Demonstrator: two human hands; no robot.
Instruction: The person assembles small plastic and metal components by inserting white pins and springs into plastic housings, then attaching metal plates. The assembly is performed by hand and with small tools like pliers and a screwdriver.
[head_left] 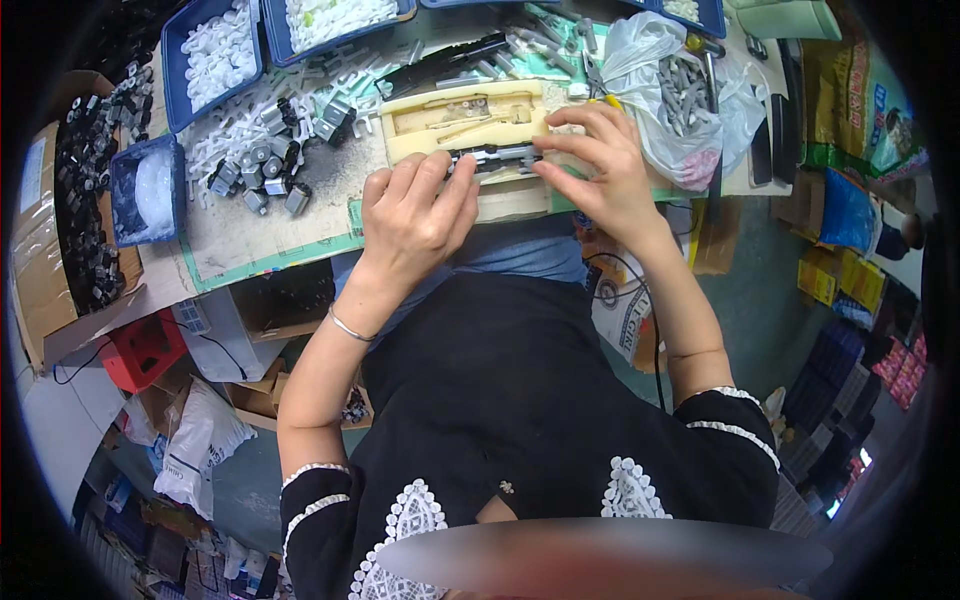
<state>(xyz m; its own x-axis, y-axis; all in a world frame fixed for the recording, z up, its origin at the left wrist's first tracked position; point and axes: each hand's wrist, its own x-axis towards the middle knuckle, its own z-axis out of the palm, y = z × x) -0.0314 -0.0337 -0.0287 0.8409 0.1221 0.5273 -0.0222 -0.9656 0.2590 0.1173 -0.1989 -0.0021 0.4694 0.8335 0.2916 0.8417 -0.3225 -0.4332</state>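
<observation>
A pale worktop edged with green (pixel 325 207) stretches across the far side of the room, in front of a seated person in black. At its far left stand a deep blue plastic tray of white pieces (pixel 187 117) and, just right of it, a second blue tray of white pieces (pixel 345 38). A crumpled translucent plastic bag (pixel 640 60) holding grey pieces sits to the right. In the middle lies a cream rectangular block with hollowed recesses (pixel 401 144). The person's left hand (pixel 420 205) pinches the left end of a slim black-and-silver elongated part (pixel 500 154), over the block's near side; I can't tell whether it is seated in the recess. The right hand (pixel 605 165) has its thumb and forefinger at the part's right end, but how firmly, or whether they grasp it, I can't tell. Left of the block is a heap of small grey-and-black metal components (pixel 268 167); yellow-handled pliers (pixel 596 82) lie beside the bag.
</observation>
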